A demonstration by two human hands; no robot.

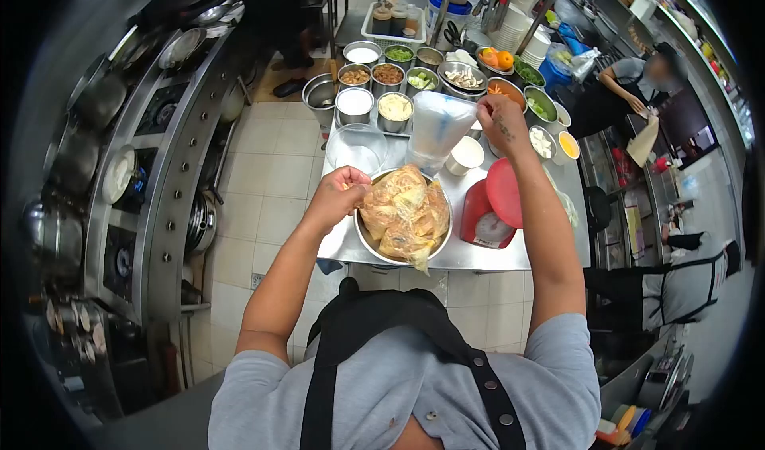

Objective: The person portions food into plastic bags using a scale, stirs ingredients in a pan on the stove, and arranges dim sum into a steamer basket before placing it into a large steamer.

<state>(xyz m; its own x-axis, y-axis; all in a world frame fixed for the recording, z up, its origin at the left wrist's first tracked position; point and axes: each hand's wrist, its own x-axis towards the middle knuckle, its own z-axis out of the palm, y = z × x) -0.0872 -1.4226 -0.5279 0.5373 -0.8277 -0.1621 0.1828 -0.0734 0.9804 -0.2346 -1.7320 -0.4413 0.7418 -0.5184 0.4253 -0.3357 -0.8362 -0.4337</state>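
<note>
A metal bowl at the table's front edge holds several clear plastic bags of yellowish-orange food. My left hand is at the bowl's left rim, its fingers pinched together near the bags; what they hold, if anything, is hidden. My right hand is raised at the right, closed on the top corner of a translucent plastic bag. That bag reaches down behind the bowl. Right of the bowl stands a red kitchen scale with a round red pan.
Metal containers of chopped ingredients crowd the steel table. A clear round tub stands behind the bowl. Stoves line the left side. One person is at the right, another lower right, and a third at the top.
</note>
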